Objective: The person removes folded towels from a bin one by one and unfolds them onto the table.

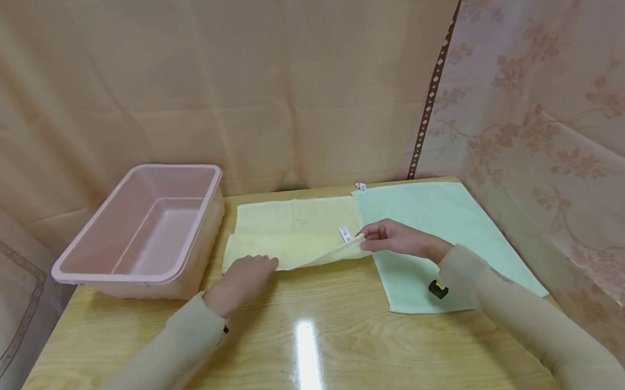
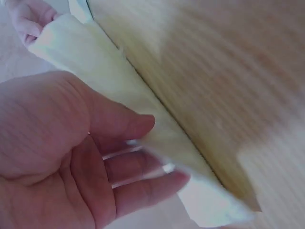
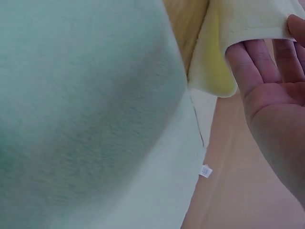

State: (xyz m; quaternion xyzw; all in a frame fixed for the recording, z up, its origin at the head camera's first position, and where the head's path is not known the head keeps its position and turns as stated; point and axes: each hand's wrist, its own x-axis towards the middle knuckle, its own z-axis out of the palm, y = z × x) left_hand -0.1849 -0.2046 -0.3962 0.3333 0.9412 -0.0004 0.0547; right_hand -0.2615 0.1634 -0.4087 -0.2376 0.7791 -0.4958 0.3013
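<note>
A pale yellow towel [image 1: 273, 248] lies on the table with its near part folded back over the rest. My right hand [image 1: 388, 237] pinches its near right corner between thumb and fingers, lifting that edge; a white label [image 1: 345, 234] shows beside it. In the right wrist view the right hand's fingers [image 3: 255, 62] reach under the raised cloth. My left hand [image 1: 248, 277], slightly blurred, is at the near left edge of the towel. The left wrist view shows its thumb [image 2: 143, 125] apart from its loosely bent fingers, which touch the cloth.
A mint green towel [image 1: 422, 214] is spread flat on the right, with a small label [image 1: 362, 187] at its far left corner. On the left stands a pink plastic basin [image 1: 200, 233]. Curtains [image 1: 288, 92] hang behind the wooden table [image 1: 348, 343] and at its sides.
</note>
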